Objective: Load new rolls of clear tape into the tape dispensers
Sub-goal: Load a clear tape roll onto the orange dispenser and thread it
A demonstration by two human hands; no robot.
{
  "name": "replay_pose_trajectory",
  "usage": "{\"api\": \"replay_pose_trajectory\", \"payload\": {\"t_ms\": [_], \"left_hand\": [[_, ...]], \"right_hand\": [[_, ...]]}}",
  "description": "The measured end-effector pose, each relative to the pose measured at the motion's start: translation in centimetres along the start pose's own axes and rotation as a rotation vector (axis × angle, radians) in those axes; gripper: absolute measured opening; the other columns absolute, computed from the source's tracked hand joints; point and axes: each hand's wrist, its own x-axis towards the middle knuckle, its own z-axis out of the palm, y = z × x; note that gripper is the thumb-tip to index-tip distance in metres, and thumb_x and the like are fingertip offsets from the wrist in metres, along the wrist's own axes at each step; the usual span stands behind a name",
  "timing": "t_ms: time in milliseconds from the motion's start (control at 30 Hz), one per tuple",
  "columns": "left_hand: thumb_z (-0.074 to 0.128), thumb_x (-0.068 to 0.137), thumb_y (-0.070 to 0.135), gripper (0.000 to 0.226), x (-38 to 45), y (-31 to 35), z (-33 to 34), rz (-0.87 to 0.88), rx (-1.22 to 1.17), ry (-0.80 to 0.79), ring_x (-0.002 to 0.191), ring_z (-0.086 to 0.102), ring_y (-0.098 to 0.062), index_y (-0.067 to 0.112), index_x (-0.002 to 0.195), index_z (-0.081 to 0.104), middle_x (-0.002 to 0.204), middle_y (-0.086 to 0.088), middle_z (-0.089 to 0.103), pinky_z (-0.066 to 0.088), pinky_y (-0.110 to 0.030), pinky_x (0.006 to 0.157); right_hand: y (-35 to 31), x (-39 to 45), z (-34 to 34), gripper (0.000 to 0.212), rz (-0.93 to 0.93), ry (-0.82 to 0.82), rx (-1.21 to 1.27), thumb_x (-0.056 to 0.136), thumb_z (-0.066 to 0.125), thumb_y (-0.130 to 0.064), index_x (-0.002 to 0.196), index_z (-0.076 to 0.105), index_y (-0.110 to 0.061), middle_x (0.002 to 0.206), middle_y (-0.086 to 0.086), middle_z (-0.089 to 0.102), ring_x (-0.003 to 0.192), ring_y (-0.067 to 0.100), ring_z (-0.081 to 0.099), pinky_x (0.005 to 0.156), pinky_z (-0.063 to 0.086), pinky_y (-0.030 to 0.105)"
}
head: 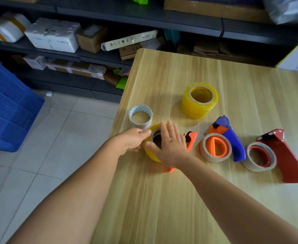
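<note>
Two hands are being applied to one yellow tape roll (151, 152) seated on the orange dispenser (191, 140) near the table's (162, 199) left edge. The roll's side is being gripped by the left hand (133, 140); its top is being pressed by the flat, straight-fingered right hand (171, 143).

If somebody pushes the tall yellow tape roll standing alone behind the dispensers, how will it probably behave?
The tall yellow tape roll stands on its flat end on the table, so it would probably slide, not roll. It looks thickly wound, so likely rather heavy and stiff. Its height seems near its width, so a high push might tip it; on its side it could roll.
</note>
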Motion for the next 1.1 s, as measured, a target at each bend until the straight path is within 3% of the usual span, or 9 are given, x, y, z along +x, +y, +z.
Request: {"api": "replay_pose_trajectory", "payload": {"t_ms": [167, 267, 400, 533, 633, 733, 867, 967, 1100], "left_hand": [[0.069, 0.085, 0.028, 0.035, 0.3, -0.2, 0.5, -0.035, -0.3, -0.098, 0.094, 0.066, -0.017, 0.006, 0.111, 0.061, 0.098, -0.008, 0.071, 0.055, -0.033, 0.086], [0.066, 0.085, 0.015, 0.031, 0.0, 0.5, 1.1, -0.061, -0.437, -0.066, 0.084, 0.068, -0.019, 0.003, 0.113, 0.062, 0.093, -0.012, 0.071, 0.058, -0.032, 0.072], [0.064, 0.083, 0.01, 0.032, -0.5, 1.1, 2.2, -0.062, -0.532, 0.008, 0.079, 0.066, -0.018, 0.002, 0.114, 0.06, 0.092, -0.011, 0.067, 0.057, -0.031, 0.065], [0.065, 0.082, 0.01, 0.026, -0.9, 1.2, 2.7, -0.057, -0.486, 0.057, 0.077, 0.064, -0.017, 0.005, 0.108, 0.062, 0.09, -0.01, 0.066, 0.056, -0.031, 0.068], [0.064, 0.083, 0.008, 0.014, -1.5, 1.3, 2.9, -0.038, -0.429, 0.057, 0.078, 0.064, -0.018, 0.008, 0.097, 0.062, 0.089, -0.01, 0.066, 0.055, -0.032, 0.07], [0.063, 0.083, 0.008, 0.014, -2.2, 1.4, 2.9, -0.034, -0.393, 0.062, 0.077, 0.062, -0.017, 0.008, 0.097, 0.061, 0.086, -0.009, 0.064, 0.055, -0.032, 0.071], [0.061, 0.085, 0.007, 0.013, -3.2, 0.7, 3.1, -0.032, -0.428, 0.033, 0.078, 0.06, -0.017, 0.009, 0.098, 0.06, 0.084, -0.01, 0.062, 0.053, -0.032, 0.065], [0.059, 0.088, 0.007, 0.002, -4.0, 0.4, 3.4, -0.021, -0.482, 0.001, 0.074, 0.058, -0.017, 0.009, 0.088, 0.059, 0.076, -0.009, 0.058, 0.052, -0.033, 0.067], [0.061, 0.087, 0.005, 0.008, -4.4, -0.2, 3.8, 0.027, -0.424, 0.01, 0.07, 0.059, -0.017, 0.006, 0.094, 0.057, 0.074, -0.01, 0.059, 0.051, -0.031, 0.064]], "right_hand": [[0.6, -0.2, -2.1, 0.096, 0.075, -0.019, 0.055, 0.085, 0.05, -0.064, 0.153, -0.001, -0.021, 0.162, 0.006, -0.002, 0.148, 0.027, -0.005, 0.12, 0.008, 0.045], [0.5, -1.1, -3.1, 0.122, 0.072, -0.128, 0.013, 0.069, 0.067, -0.07, 0.152, -0.012, -0.027, 0.161, 0.005, -0.015, 0.147, 0.027, -0.014, 0.12, 0.006, 0.049], [1.9, -3.0, -3.6, 0.132, 0.162, -0.055, 0.034, 0.063, 0.076, -0.063, 0.151, -0.015, -0.028, 0.161, 0.006, -0.014, 0.148, 0.03, -0.01, 0.119, 0.008, 0.048], [2.3, -4.6, -1.2, 0.114, 0.286, 0.058, -0.003, 0.073, 0.071, -0.058, 0.152, 0.001, -0.015, 0.159, 0.012, 0.0, 0.144, 0.034, 0.014, 0.113, 0.025, 0.044], [2.7, -4.7, 0.1, 0.101, 0.287, 0.084, 0.079, 0.081, 0.073, -0.03, 0.152, 0.004, -0.012, 0.16, 0.006, -0.01, 0.141, 0.031, 0.025, 0.107, 0.037, 0.04], [4.4, -5.0, -0.7, 0.088, 0.238, 0.098, 0.102, 0.083, 0.067, -0.008, 0.151, 0.012, -0.014, 0.161, 0.002, -0.004, 0.139, 0.03, 0.033, 0.104, 0.04, 0.039], [6.8, -6.1, -1.9, 0.079, 0.252, 0.05, 0.077, 0.09, 0.055, -0.005, 0.153, 0.013, -0.024, 0.161, 0.003, 0.002, 0.14, 0.03, 0.033, 0.102, 0.04, 0.038], [7.4, -6.3, -2.2, 0.075, 0.246, 0.098, 0.045, 0.09, 0.055, -0.004, 0.152, 0.02, -0.026, 0.16, 0.003, 0.011, 0.136, 0.03, 0.039, 0.1, 0.042, 0.039], [7.0, -6.5, -2.5, 0.057, 0.288, 0.242, 0.122, 0.096, 0.052, -0.014, 0.148, 0.031, -0.023, 0.157, 0.002, 0.022, 0.136, 0.028, 0.038, 0.1, 0.041, 0.036]]}}
